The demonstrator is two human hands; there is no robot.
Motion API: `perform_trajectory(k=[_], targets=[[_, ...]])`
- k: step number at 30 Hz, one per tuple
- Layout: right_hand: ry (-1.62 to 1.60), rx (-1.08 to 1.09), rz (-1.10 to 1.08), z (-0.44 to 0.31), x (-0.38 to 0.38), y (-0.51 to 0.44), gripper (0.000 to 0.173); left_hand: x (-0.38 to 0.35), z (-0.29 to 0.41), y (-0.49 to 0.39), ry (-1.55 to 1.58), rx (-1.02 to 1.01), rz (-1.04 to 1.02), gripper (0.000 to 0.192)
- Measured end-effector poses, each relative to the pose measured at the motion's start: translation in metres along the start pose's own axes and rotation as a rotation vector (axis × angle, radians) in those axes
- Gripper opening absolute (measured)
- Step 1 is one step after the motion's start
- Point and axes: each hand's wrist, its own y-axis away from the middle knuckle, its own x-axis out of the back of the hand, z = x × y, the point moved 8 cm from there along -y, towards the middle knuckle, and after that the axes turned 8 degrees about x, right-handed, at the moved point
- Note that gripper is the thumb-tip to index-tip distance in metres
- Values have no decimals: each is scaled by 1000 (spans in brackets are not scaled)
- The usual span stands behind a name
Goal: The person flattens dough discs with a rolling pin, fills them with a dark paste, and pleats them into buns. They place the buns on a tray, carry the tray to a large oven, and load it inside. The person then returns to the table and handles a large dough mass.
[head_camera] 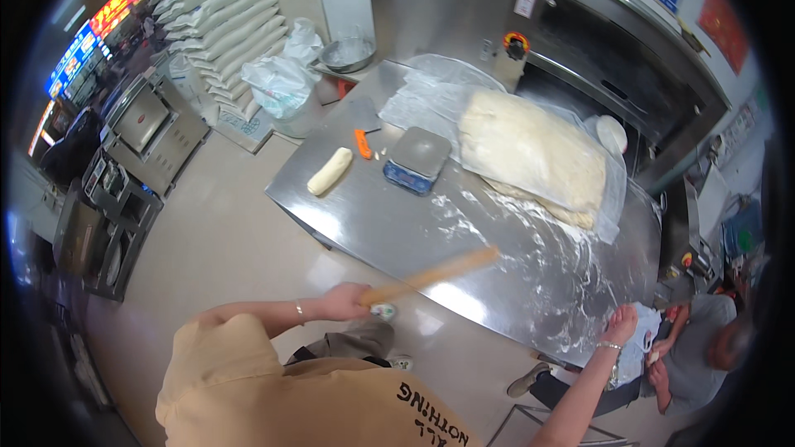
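Note:
My left hand (345, 302) grips one end of a wooden rolling pin (435, 273). The pin is blurred and extends over the front edge of the steel table (372, 230). My right hand (621, 323) is at the table's right corner, beside a pale plastic bag (643, 329); its fingers look curled, and whether they hold anything is unclear. Farther back lies a large slab of dough (528, 143), partly under clear plastic sheeting (615, 198). A blue digital scale (419, 158) stands left of it. Beyond the scale's left side are an orange-handled scraper (363, 144) and a dough roll (330, 172).
White flour (559, 267) streaks the table's right half. A seated person (695, 347) is close by my right arm. Behind the table stands a steel machine (596, 68). Stacked sacks (217, 18), a bagged bucket (289, 99) and a metal bowl (348, 54) are at the back left.

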Motion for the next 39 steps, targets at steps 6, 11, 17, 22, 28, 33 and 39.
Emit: perform_trajectory(k=[6,11,17,22,28,33,39], targets=[[610,363,-854,58,-275,198,17,159,-145,-31,550,489,491,28],[1084,11,-1378,143,-480,364,58,322,-251,-123,583,404,570,19],[1556,-32,-1464,195,-614,395,97,463,-381,-291,490,505,430,23],[1772,-124,-1314,215,-627,395,76,481,-455,-398,477,529,343,26],[1875,-309,-1417,221,-628,399,100,481,-478,-530,715,451,305,27],[1975,-266,-1400,220,-631,398,102,577,-434,-655,734,177,644,51],[1973,-220,-1360,220,-629,398,101,493,-485,-671,625,286,500,72]])
